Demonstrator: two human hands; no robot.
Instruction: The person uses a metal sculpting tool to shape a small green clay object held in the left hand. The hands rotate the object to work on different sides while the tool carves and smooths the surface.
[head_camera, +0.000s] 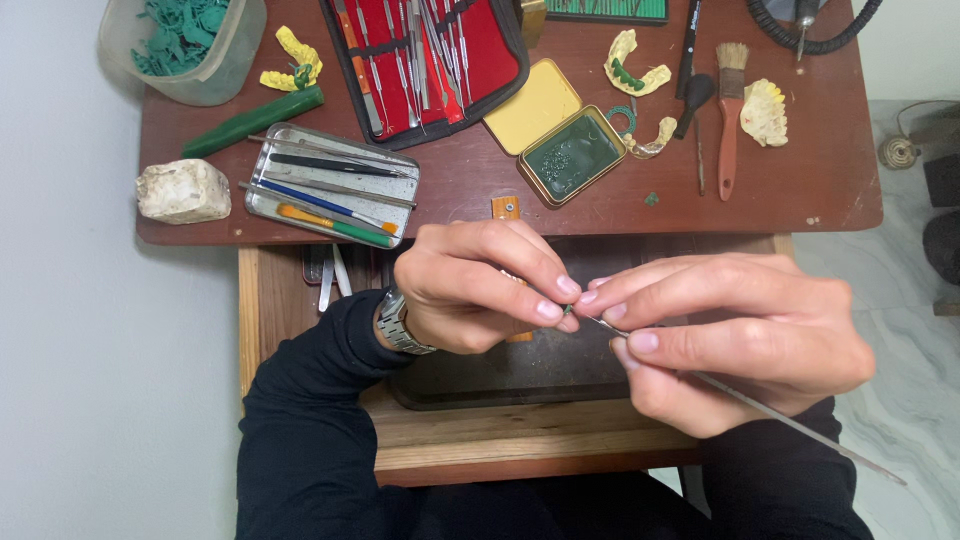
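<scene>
Left hand (480, 288) pinched; right hand (730, 335) curled, fingertips meeting.

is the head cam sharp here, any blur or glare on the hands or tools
Head view: evenly lit, soft shadows; left hand and right hand are sharp; the thin metal tool softens slightly toward its far end; mild glare on the metal tray; no obvious distortion.

The person wears black long sleeves (300, 420) and a silver metal-link wristwatch (397, 322) on the left wrist.
</scene>
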